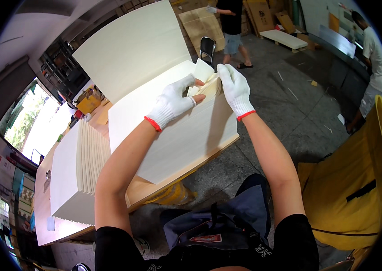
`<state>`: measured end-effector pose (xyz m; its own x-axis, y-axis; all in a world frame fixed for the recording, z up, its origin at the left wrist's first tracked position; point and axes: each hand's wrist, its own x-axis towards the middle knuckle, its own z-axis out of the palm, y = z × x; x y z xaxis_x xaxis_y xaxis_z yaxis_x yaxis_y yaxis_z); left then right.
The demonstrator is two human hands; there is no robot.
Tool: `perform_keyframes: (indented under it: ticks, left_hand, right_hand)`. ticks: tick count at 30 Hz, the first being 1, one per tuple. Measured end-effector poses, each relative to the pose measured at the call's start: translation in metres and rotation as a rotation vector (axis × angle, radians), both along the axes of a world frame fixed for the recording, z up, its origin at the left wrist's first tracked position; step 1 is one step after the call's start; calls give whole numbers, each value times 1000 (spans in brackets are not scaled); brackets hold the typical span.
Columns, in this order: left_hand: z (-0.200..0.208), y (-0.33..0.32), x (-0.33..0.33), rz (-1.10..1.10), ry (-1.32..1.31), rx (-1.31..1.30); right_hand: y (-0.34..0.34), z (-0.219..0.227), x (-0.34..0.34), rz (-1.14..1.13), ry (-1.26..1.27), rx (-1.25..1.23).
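Note:
A tall stack of large white sheets [173,144] lies before me on a wooden table, its right corner peeled up into curled, fanned layers [209,86]. My right hand [235,88], in a white knit glove with a red cuff, pinches these layers at the stack's right end. Gloved the same way, my left hand [173,103] rests over the stack beside them, its bare thumb and fingertip spread apart and pointing at the curled layers. Behind both hands a big white sheet [134,45] stands raised. Whether it joins the stack cannot be made out.
Another thick white stack [71,176] sits on the table [44,226] at left. A yellow bin [88,101] stands beyond it. A yellow cloth cover [349,194] hangs at right. Two people [232,27] are farther off, near cardboard and a black chair [207,47]. Scraps lie on the floor.

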<state>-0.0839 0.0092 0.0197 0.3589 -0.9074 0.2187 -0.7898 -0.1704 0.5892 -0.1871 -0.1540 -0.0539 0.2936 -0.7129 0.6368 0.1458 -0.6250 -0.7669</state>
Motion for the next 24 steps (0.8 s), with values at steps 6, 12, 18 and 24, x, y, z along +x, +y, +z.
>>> perform_keyframes:
  ticks: [6, 12, 18, 24]
  left_hand:
    - [6, 2, -7, -15, 84, -2]
    - [-7, -2, 10, -101, 88, -136]
    - [-11, -4, 14, -89, 74, -74]
    - [0, -1, 2, -25, -3, 30]
  right_hand:
    - [-1, 2, -4, 2, 25, 22]
    - [-1, 4, -5, 36, 32, 57]
    - [1, 6, -4, 7, 36, 18]
    - [2, 2, -3, 3, -5, 2]
